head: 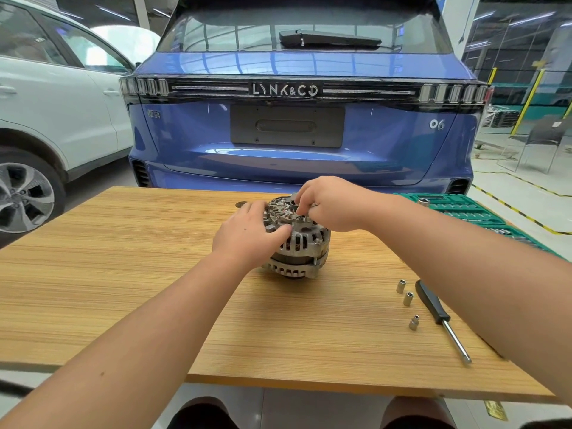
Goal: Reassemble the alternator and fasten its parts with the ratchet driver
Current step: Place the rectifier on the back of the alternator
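Fingers of the right hand [328, 205] curl down over the top of the alternator [295, 239], their tips pinched together on a small part at its centre; whether this is a nut, a bolt or a fitting cannot be told. Fingers of the left hand [247, 233] lie over the left flank of the housing, thumb pressed against the ribbed casing, steadying it.

Nearest the viewer, on the wooden tabletop [123, 289], lies the driver [441, 320], black handle and bare steel shaft, untouched and pointing toward the near right edge. Just beside it to the left stand three loose sockets [408, 298], well apart from the alternator. None is fitted to the shaft.

The alternator stands at mid-table, rear face up, its two housing halves already joined and through-bolts visible at the rim. The rectifier plate and terminals on top remain exposed, with no rear cover in place.

Beyond, at the far right, an open green socket tray [464, 209]; behind the table, the tail of a blue car [294, 134] and part of a white car [62, 103].

Judged progress: main body reassembled; hand-starting of top fittings appears under way; tightening with the driver is apparently yet to come.
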Motion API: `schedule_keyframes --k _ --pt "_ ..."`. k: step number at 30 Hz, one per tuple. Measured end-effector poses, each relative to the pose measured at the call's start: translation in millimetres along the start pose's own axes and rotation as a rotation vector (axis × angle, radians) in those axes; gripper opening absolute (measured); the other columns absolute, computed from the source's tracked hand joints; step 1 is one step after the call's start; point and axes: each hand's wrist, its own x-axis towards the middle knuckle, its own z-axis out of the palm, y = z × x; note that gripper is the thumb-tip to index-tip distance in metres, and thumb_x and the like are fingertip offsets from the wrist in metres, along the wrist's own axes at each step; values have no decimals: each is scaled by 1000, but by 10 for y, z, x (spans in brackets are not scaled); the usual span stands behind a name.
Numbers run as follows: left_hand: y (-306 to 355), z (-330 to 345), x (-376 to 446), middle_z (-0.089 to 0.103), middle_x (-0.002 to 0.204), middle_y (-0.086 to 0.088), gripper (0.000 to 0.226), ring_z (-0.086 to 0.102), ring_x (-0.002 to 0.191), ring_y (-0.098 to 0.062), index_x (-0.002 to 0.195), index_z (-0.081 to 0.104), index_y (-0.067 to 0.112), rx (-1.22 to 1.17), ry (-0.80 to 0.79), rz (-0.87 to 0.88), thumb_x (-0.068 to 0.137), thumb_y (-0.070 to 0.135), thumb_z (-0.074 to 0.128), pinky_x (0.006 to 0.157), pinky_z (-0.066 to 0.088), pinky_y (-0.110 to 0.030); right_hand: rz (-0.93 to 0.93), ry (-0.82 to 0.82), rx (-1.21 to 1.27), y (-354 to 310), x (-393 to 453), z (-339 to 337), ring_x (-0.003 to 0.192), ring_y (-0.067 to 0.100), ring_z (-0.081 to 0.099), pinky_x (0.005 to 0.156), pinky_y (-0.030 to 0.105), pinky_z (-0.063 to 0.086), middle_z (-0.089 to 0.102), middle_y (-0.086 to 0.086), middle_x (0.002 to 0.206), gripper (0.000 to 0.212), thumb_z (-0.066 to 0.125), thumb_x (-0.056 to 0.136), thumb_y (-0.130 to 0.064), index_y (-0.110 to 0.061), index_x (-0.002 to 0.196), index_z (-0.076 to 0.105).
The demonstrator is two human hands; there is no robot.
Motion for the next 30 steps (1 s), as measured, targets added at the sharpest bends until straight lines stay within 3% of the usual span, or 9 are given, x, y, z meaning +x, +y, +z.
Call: schedule_keyframes --k 12,18,30 --pt "10 10 4 53 140 6 71 53 122 -21 145 42 30 -2 -3 -2 87 70 47 78 36 -34 48 17 13 -38 -31 48 119 21 56 100 38 51 62 -3 131 38 49 94 -3 -22 117 74" --pt "3 15 -5 53 141 6 71 53 126 -22 146 41 30 17 -1 -5 88 71 48 79 37 -35 23 16 -55 -35 -14 25 113 24 59 96 44 54 64 -3 123 34 49 92 -5 -22 104 76" --pt "26 -6 -23 54 136 5 70 54 121 -22 144 42 30 28 -1 -5 88 72 48 77 37 -35 60 20 -18 -52 -32 29 115 22 57 96 39 53 62 -2 128 39 49 94 -2 -24 116 73"
